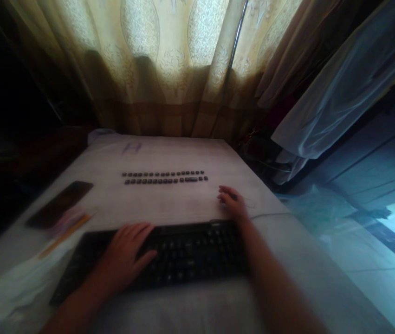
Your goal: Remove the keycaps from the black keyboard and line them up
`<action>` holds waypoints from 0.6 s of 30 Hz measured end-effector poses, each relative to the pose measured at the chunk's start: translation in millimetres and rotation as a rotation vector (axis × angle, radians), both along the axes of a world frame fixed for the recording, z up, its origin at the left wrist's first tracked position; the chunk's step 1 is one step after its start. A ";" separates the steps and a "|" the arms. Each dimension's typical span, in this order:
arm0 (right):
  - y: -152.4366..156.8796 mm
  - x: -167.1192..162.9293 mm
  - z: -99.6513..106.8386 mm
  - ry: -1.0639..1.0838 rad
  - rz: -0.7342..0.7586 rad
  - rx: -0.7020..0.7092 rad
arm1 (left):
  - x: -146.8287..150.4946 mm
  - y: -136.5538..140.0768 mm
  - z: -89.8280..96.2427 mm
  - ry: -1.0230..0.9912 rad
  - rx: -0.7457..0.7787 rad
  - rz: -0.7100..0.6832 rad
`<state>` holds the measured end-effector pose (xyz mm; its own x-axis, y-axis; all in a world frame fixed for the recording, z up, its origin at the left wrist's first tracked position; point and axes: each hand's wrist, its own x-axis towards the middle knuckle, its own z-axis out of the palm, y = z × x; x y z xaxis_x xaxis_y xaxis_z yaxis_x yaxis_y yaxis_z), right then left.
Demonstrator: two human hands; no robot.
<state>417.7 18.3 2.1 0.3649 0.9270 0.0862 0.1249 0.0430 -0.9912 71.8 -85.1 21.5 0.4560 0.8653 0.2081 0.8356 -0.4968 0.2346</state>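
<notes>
A black keyboard (197, 255) lies across the near part of the table, blurred, with its cable running off to the right. My left hand (127, 250) rests over its left side, fingers stretched out and thumb apart. Beyond the keyboard's right end, my right hand (231, 202) is just above or on the table, its fingers curled. A small dark spot shows at those fingers, too blurred to name. Further back, small black keycaps (162, 181) are laid out in two rows, one of them wider than the others.
A dark phone (61, 204) lies at the left of the white-covered table (169, 153). Close to it are an orange pencil-like stick (65, 236) and a crumpled pale cloth or plastic (19, 283). Patterned curtains (172, 69) hang behind; pale fabric (336, 93) hangs at right.
</notes>
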 end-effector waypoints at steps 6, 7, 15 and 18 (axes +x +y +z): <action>-0.8 -16.2 3.5 0.089 0.035 0.018 | -7.9 -3.6 4.7 0.031 -0.001 0.049; -3.1 -15.5 6.4 0.102 0.037 0.018 | -3.2 -6.8 7.2 0.035 0.015 0.051; -43.1 -8.8 38.1 0.043 0.258 -0.074 | 55.6 -28.0 20.8 0.073 -0.099 -0.200; -53.5 -16.0 40.7 -0.037 0.439 -0.117 | 57.6 -22.8 14.8 0.126 -0.212 -0.169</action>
<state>401.7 -35.2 42.8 -0.0658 0.9976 -0.0232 0.1551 -0.0128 -0.9878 129.4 -107.9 36.3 0.6082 0.7929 -0.0366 0.7742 -0.5825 0.2476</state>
